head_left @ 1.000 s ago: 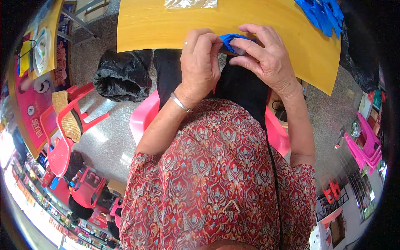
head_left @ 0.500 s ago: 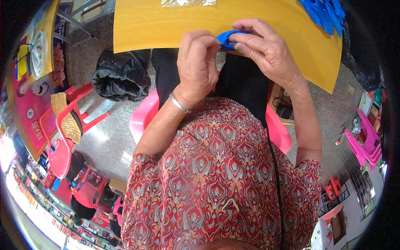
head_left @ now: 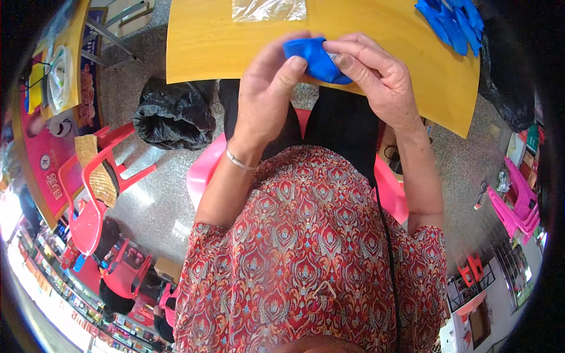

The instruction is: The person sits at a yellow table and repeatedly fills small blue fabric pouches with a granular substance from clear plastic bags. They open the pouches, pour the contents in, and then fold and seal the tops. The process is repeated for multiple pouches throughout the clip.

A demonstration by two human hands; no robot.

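Both hands hold a small folded piece of blue cloth [head_left: 316, 61] over the near edge of the yellow table [head_left: 212, 50]. My left hand [head_left: 266, 88] grips its left end, thumb on the near side and fingers behind it. With thumb and fingertips, my right hand [head_left: 381, 76] pinches its right end. A small whitish bit shows at the right fingertips; I cannot make out what it is. Several similar blue pieces [head_left: 452, 25] lie heaped at the table's far right. A clear plastic bag [head_left: 269, 9] lies flat at the far edge.
A black plastic bag [head_left: 174, 115] stands open on the floor left of my legs. Another black bag [head_left: 507, 82] hangs beside the table's right side. A red chair [head_left: 88, 206] stands at the left, and pink stools [head_left: 518, 206] at the right.
The blue cloth is spread wider between my hands and shows more of its surface. My left hand has turned, so its thumb now lies on the near side.
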